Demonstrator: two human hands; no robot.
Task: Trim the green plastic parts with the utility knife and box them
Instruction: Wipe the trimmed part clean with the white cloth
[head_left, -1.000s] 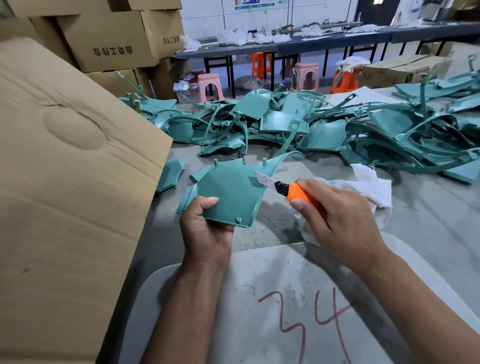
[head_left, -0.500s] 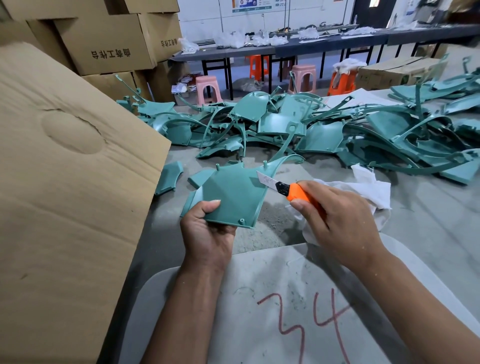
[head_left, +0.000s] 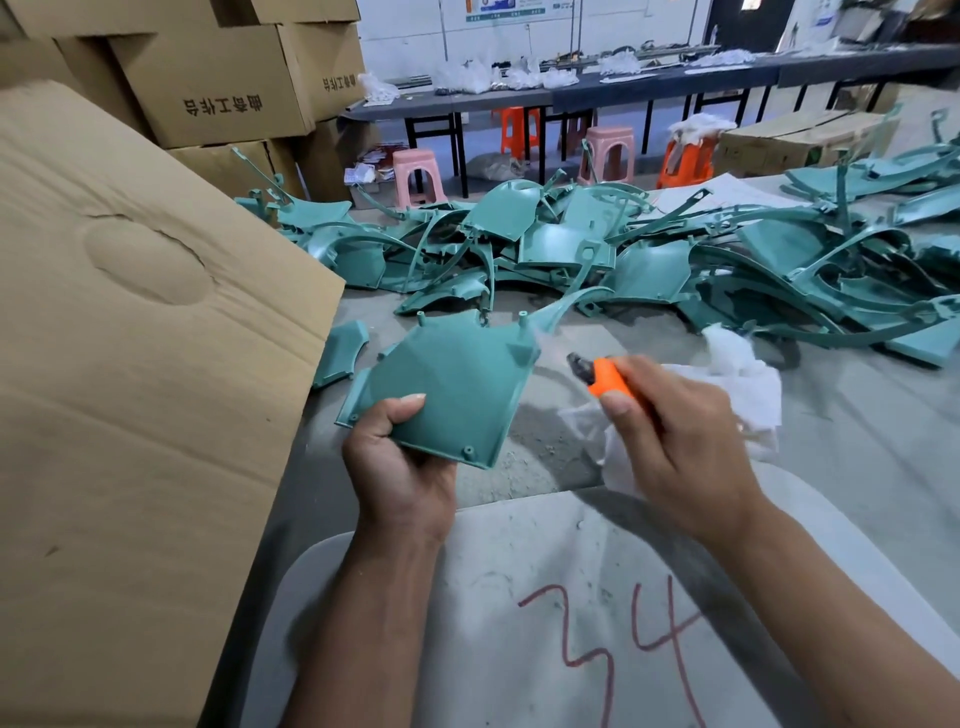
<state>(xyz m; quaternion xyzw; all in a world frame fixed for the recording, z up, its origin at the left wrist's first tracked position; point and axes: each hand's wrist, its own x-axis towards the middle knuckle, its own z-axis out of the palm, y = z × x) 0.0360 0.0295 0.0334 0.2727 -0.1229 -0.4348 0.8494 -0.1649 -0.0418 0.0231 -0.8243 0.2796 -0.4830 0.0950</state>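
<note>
— Left grip?

— Left hand clamped on the near corner of a green plastic part, thumb on top, fingers curled beneath. Held tilted above the desk, pegs along its far edge pointing up.

— And the right?

— Right hand wrapped round the orange utility knife, forefinger along the handle. Dark nose of the knife aimed at the part's right edge, just beside it; blade blurred (cannot tell whether touching the plastic or apart).

— Under the knife hand?

— A crumpled white cloth, lying on the desk, partly hidden by the hand.

— Further out?

— Near the held part, on the left, a small curved green piece lying flat. Beyond, a wide pile of green parts spread across the far side of the desk, tangled with thin curved strips. At the near edge, a pale grey board with "34" scrawled in red, both forearms crossing over it.

— The box?

— A large cardboard flap filling the left side, with an oval punch-out mark near its upper part (inside of the box not visible). Behind it, stacked cardboard cartons with printed characters.

— Background?

— Long dark tables against a white wall, littered with white clutter; pink stools and orange ones below them.
</note>
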